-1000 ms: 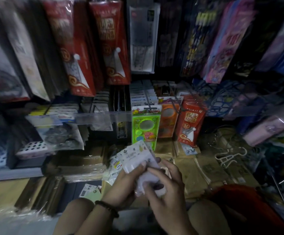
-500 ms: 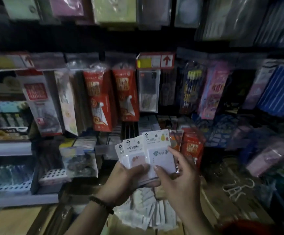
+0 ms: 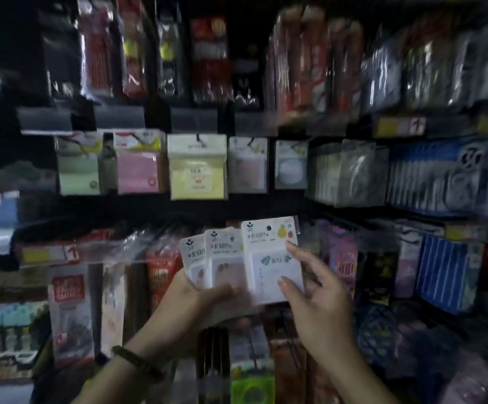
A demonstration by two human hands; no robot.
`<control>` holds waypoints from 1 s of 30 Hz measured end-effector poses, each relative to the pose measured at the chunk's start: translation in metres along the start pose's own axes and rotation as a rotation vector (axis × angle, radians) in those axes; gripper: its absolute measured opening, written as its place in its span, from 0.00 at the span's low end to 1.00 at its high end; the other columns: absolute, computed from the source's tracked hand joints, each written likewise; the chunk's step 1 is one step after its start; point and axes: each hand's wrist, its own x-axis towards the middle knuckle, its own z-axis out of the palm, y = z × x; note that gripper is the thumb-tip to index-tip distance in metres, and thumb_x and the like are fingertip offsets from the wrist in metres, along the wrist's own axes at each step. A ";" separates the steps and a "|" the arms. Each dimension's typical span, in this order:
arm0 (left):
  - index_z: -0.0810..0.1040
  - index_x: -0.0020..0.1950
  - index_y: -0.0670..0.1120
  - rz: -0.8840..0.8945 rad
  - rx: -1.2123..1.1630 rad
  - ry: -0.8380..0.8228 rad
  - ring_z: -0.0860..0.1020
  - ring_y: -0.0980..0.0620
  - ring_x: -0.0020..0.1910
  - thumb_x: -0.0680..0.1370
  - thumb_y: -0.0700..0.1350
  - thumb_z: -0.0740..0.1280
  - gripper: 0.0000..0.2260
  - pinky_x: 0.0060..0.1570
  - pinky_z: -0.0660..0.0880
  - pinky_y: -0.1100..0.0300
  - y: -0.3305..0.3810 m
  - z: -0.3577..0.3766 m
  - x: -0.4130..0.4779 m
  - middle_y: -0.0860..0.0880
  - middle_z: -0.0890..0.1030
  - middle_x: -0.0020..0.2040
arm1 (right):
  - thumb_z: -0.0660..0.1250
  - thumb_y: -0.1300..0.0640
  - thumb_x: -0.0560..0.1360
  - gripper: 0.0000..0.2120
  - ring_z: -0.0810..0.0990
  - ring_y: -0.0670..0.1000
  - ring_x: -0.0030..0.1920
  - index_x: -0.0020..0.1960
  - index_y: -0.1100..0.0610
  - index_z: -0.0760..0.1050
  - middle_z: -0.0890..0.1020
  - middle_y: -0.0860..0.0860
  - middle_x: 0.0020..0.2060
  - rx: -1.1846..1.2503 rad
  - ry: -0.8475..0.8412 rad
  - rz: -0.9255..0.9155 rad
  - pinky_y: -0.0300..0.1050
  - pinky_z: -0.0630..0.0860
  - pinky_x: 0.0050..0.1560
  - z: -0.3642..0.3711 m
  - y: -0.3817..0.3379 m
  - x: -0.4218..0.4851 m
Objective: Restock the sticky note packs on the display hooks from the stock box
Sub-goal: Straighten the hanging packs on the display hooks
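Dim shop display wall (image 3: 266, 208) fills the view, hung from edge to edge with plastic-wrapped stationery, much of it blurred. One pack serves as the marker for the rest: the yellow sticky note pack (image 3: 197, 167), hanging on a hook in the middle row.

Above it hang long red-printed packs (image 3: 207, 53), with clear price holders (image 3: 44, 118) between the two rows. Far to its right and lower down are blue striped packs (image 3: 446, 272). To its left on the same row hang a pink sticky note pack (image 3: 138, 164) and then a green sticky note pack (image 3: 78, 167). To its right are a pale pink pack (image 3: 247, 166) and a white pack with a round pad (image 3: 290, 164).

Below the yellow pack and slightly right, both hands hold up a fan of three white sticky note packs (image 3: 225, 255) in front of the lower row, apart from any hook. The left hand (image 3: 196, 298) holds the fan's bottom edge, its grip closed with the thumb across the front and the fingers hidden behind. The right hand (image 3: 315, 295) has its grip pinching the front pack (image 3: 271, 258), thumb low on the face and forefinger higher on the right edge. That pack overlaps the two behind it. A dark beaded bracelet (image 3: 138, 363) circles the left wrist, lowest of all.
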 end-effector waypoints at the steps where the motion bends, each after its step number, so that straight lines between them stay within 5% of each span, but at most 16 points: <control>1: 0.77 0.70 0.44 0.007 -0.023 -0.030 0.84 0.31 0.59 0.78 0.35 0.72 0.21 0.57 0.82 0.36 0.014 -0.002 0.004 0.35 0.84 0.63 | 0.72 0.69 0.79 0.25 0.79 0.35 0.65 0.67 0.43 0.81 0.83 0.36 0.65 0.025 0.019 -0.014 0.29 0.76 0.63 0.000 -0.007 0.014; 3: 0.77 0.70 0.45 0.047 -0.044 -0.031 0.84 0.30 0.59 0.77 0.33 0.71 0.21 0.61 0.79 0.34 0.037 -0.005 0.012 0.34 0.84 0.62 | 0.72 0.70 0.79 0.25 0.83 0.35 0.59 0.67 0.45 0.82 0.85 0.36 0.60 0.070 0.038 -0.039 0.28 0.78 0.55 0.002 -0.020 0.041; 6: 0.79 0.67 0.42 0.161 0.063 0.118 0.87 0.38 0.57 0.79 0.31 0.69 0.18 0.54 0.85 0.43 0.060 -0.010 0.027 0.39 0.86 0.60 | 0.71 0.70 0.79 0.25 0.83 0.32 0.56 0.66 0.44 0.82 0.86 0.33 0.53 0.117 0.060 -0.050 0.29 0.79 0.52 0.008 -0.032 0.078; 9: 0.81 0.65 0.41 0.246 0.129 0.296 0.88 0.37 0.53 0.76 0.30 0.73 0.18 0.48 0.86 0.39 0.070 -0.021 0.041 0.39 0.88 0.55 | 0.71 0.71 0.79 0.24 0.79 0.24 0.51 0.67 0.47 0.81 0.82 0.34 0.54 0.121 0.070 -0.053 0.22 0.75 0.45 0.019 -0.036 0.110; 15: 0.82 0.64 0.42 0.364 0.148 0.411 0.88 0.40 0.53 0.74 0.33 0.75 0.18 0.50 0.86 0.44 0.083 -0.039 0.047 0.42 0.89 0.54 | 0.70 0.68 0.80 0.24 0.78 0.38 0.69 0.70 0.47 0.80 0.81 0.38 0.67 0.094 0.101 -0.161 0.42 0.78 0.70 0.047 -0.035 0.150; 18: 0.82 0.62 0.42 0.371 0.148 0.416 0.88 0.40 0.53 0.73 0.36 0.75 0.18 0.57 0.82 0.41 0.086 -0.044 0.048 0.42 0.89 0.54 | 0.70 0.68 0.80 0.24 0.78 0.38 0.69 0.71 0.47 0.79 0.80 0.35 0.65 0.104 0.117 -0.197 0.44 0.77 0.71 0.056 -0.040 0.164; 21: 0.82 0.62 0.42 0.362 0.138 0.417 0.89 0.41 0.52 0.74 0.36 0.74 0.17 0.56 0.83 0.42 0.089 -0.045 0.049 0.42 0.89 0.53 | 0.70 0.67 0.80 0.25 0.84 0.51 0.63 0.71 0.44 0.79 0.81 0.35 0.66 0.080 0.126 -0.187 0.51 0.80 0.67 0.061 -0.038 0.175; 24: 0.82 0.62 0.42 0.354 0.134 0.418 0.89 0.41 0.52 0.75 0.35 0.74 0.16 0.57 0.82 0.41 0.091 -0.049 0.051 0.42 0.89 0.53 | 0.71 0.66 0.80 0.25 0.79 0.39 0.48 0.70 0.42 0.79 0.82 0.40 0.67 0.072 0.113 -0.182 0.42 0.77 0.57 0.063 -0.035 0.179; 27: 0.82 0.62 0.43 0.352 0.150 0.401 0.89 0.42 0.52 0.75 0.36 0.74 0.15 0.55 0.83 0.42 0.091 -0.050 0.052 0.43 0.89 0.53 | 0.71 0.67 0.80 0.24 0.79 0.36 0.60 0.71 0.49 0.79 0.80 0.40 0.68 0.027 0.102 -0.157 0.27 0.76 0.58 0.062 -0.039 0.181; 30: 0.81 0.62 0.42 0.355 0.146 0.378 0.89 0.42 0.51 0.77 0.35 0.73 0.14 0.48 0.86 0.48 0.091 -0.049 0.054 0.43 0.89 0.53 | 0.70 0.68 0.80 0.23 0.75 0.31 0.58 0.72 0.52 0.79 0.78 0.41 0.68 -0.004 0.094 -0.130 0.18 0.71 0.48 0.062 -0.040 0.184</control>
